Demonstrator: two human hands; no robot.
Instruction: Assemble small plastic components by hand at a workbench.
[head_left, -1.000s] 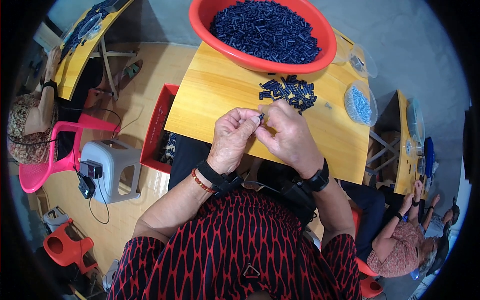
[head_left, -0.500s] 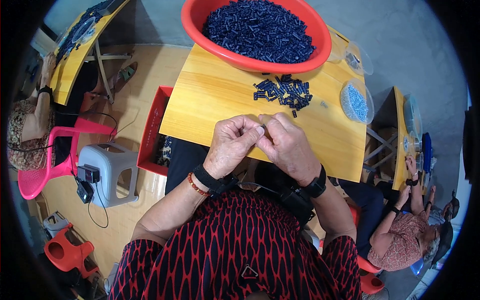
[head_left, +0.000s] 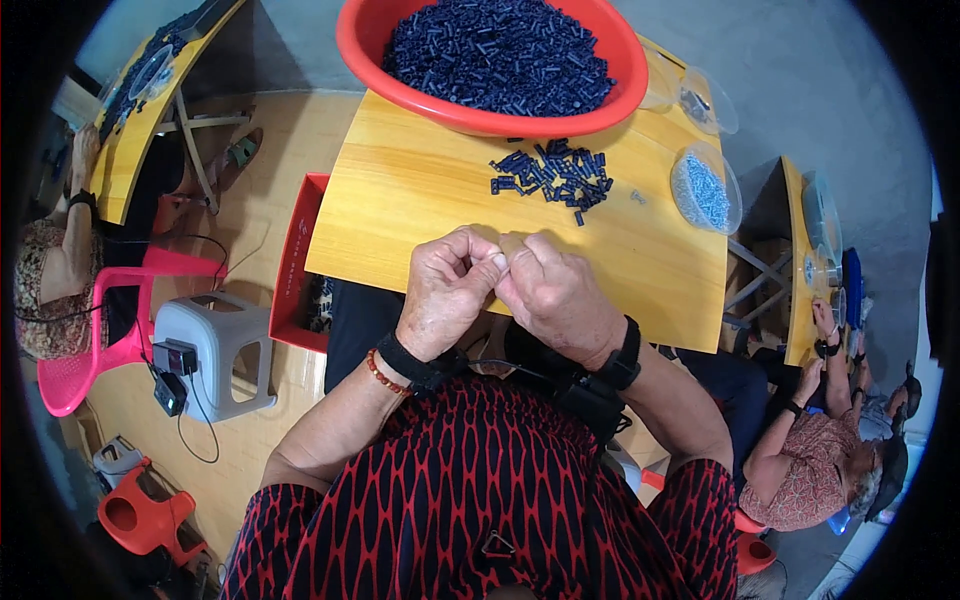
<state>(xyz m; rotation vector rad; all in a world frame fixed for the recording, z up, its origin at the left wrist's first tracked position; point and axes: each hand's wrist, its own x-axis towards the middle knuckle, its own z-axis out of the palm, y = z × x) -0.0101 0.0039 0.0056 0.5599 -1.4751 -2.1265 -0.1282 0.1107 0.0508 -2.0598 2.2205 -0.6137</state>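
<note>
Over the near edge of the yellow table (head_left: 400,190), my two hands meet at the fingertips. My left hand (head_left: 445,295) is closed, thumb and index finger pinched together. Touching it, my right hand (head_left: 560,305) is closed too, with the fingers curled in. Whatever is between the fingertips is hidden or too small to make out. Just beyond them lies a loose pile of small dark blue tube-shaped pieces (head_left: 555,178). Behind the pile stands a red basin (head_left: 480,118) filled with many more such dark pieces (head_left: 500,55).
At the table's right side sits a clear tub (head_left: 730,205) of small light-blue pieces (head_left: 703,190), with another clear container (head_left: 708,100) behind it. A red box (head_left: 295,270) is left of my legs, near a grey stool (head_left: 215,350) and a pink chair (head_left: 110,320). Other people sit at both sides.
The dark bit that showed between my fingertips is now covered. My fingers are still pinched together, and the whole view has shifted slightly.
</note>
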